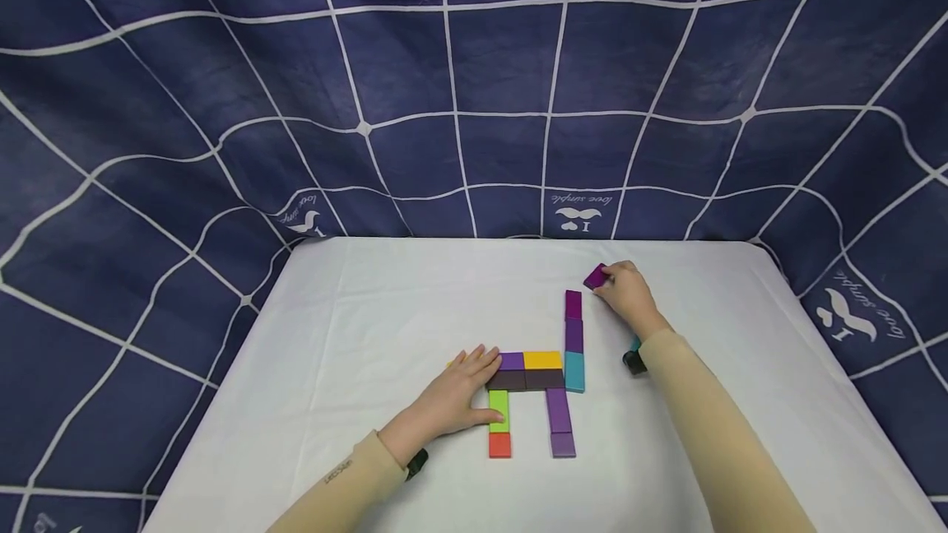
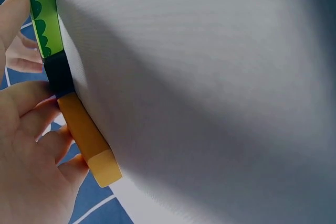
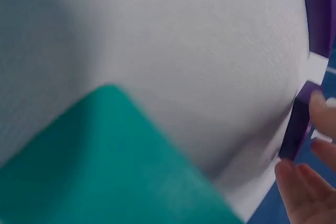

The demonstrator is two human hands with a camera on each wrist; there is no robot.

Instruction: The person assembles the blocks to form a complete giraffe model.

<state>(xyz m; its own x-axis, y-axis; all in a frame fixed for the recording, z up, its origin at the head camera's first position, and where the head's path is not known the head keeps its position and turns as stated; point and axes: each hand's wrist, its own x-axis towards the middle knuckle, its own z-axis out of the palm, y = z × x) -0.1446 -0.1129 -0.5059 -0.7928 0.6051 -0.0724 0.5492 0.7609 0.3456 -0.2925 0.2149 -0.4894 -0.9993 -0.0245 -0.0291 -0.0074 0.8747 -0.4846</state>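
My left hand (image 1: 453,397) lies spread over the left end of a flat figure of coloured blocks. Its thumb touches the lime green block (image 1: 499,401); in the left wrist view its fingers rest along the orange block (image 2: 86,124) and the dark block (image 2: 59,72). At the upper right, my right hand (image 1: 628,293) pinches a purple block (image 1: 595,277) between thumb and fingers. This block stands just right of a magenta-purple block (image 1: 573,303), the top of a column with a violet block (image 1: 573,336) and a teal block (image 1: 574,372) below.
Brown blocks (image 1: 544,379) and a yellow block (image 1: 543,360) form the figure's middle. Below are an orange-red block (image 1: 499,445) and purple blocks (image 1: 559,411). A teal piece (image 3: 115,166) looms close in the right wrist view. White cloth (image 1: 392,294) covers the table; a blue curtain (image 1: 504,155) hangs behind.
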